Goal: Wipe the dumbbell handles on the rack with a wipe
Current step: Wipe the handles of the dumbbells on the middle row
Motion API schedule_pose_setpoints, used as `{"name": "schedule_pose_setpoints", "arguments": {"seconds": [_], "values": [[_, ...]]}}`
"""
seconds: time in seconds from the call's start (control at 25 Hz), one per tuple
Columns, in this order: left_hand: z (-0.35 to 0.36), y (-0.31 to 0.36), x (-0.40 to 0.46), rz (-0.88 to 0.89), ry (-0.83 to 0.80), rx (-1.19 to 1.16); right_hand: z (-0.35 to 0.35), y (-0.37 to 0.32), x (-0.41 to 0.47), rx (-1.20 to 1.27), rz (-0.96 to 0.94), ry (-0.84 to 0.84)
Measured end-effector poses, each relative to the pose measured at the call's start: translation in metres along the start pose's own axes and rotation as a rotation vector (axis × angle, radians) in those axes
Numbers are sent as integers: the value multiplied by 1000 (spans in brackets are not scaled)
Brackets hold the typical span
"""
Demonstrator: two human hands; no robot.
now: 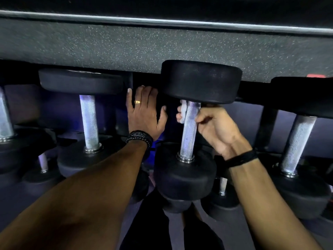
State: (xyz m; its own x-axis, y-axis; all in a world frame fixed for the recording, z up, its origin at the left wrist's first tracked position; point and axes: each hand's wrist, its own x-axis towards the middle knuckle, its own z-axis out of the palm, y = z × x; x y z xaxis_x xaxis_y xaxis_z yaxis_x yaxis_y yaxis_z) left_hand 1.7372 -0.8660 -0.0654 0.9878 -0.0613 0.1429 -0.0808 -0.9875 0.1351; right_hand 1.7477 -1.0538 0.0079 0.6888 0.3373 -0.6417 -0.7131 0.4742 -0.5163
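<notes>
Right hand (pixel 212 127) grips the wipe (pixel 183 110) around the dumbbell handle (pixel 189 130); left hand (pixel 144 112) rests flat, fingers straight, beside it. No readable labels.

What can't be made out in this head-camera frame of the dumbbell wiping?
- White wipe: mostly hidden behind the knurled steel handle and the right hand gripping it.
- Left hand: fingertips reach into the dark gap beside the black rubber dumbbell head; what they touch is unclear.
- Lower-tier dumbbells: hidden by forearms and shadow.
- Leftmost dumbbell: cut off by the frame edge and blurred.
</notes>
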Motion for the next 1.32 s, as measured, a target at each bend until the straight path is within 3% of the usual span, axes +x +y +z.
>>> {"name": "schedule_pose_setpoints", "arguments": {"seconds": [0.08, 0.16, 0.24, 0.44, 0.6, 0.68, 0.96, 1.08, 1.32], "values": [[0, -1, 0, 8, -7, -3, -7, 13, -1, 72, 109, -155], [0, 0, 0, 8, 2, -3, -16, 29, -10, -19, 259, -292], [0, -1, 0, 4, 12, -7, -18, 30, -8, -125, 286, -326], [0, -1, 0, 3, -7, -6, 10, -1, 9, -10, 45, -26], [-1, 0, 0, -4, -10, -4, 0, 26, -38, -570, 111, 64], [-1, 0, 0, -9, -16, -5, 2, 28, -61, -702, 143, 102], [-1, 0, 1, -16, -29, -11, 50, 13, -37, -252, -368, 446], [1, -1, -1, -5, -8, -17, 48, 12, -34, -199, -297, 486], [3, -1, -1, -2, -10, 1, 46, 9, -38, -161, -249, 367]]}}
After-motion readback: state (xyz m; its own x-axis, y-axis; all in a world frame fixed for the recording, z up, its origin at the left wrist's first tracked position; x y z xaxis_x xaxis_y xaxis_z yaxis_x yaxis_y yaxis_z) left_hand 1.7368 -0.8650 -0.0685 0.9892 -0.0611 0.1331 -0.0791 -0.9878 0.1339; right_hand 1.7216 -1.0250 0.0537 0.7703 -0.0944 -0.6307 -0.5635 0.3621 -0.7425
